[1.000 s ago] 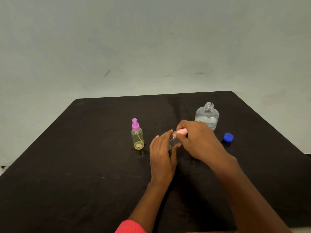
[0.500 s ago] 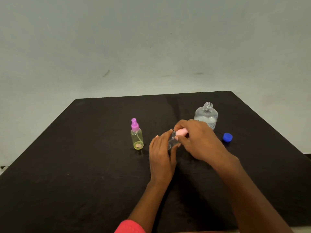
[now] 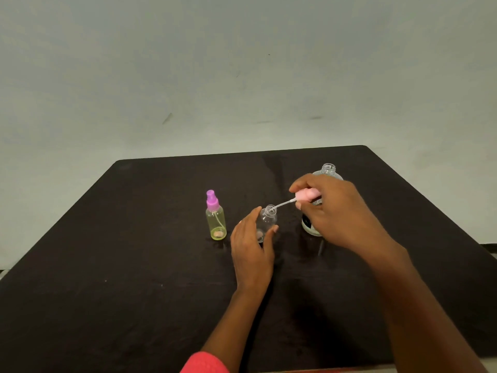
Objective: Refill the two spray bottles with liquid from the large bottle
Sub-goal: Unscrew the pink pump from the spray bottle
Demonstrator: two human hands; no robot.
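Sprayer off the clear bottle point(image 3: 266, 221); nothing poured yet.
Left hand point(image 3: 251, 255) grip holds it mid-surface point(image 3: 129, 265); right hand point(image 3: 340, 215) grip pinches the sprayer point(image 3: 306, 196), tube at the neck. Large bottle point(image 3: 328, 170) open; yellow bottle point(image 3: 216, 223) capped, probably empty.

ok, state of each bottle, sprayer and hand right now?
clear bottle: upright, sprayer off, neck open.
pink sprayer: off its bottle, tilted, tube tip at the clear bottle's neck.
yellow bottle: upright, purple sprayer on.
large bottle: upright, uncapped.
left hand: holds clear bottle.
right hand: pinches pink sprayer.
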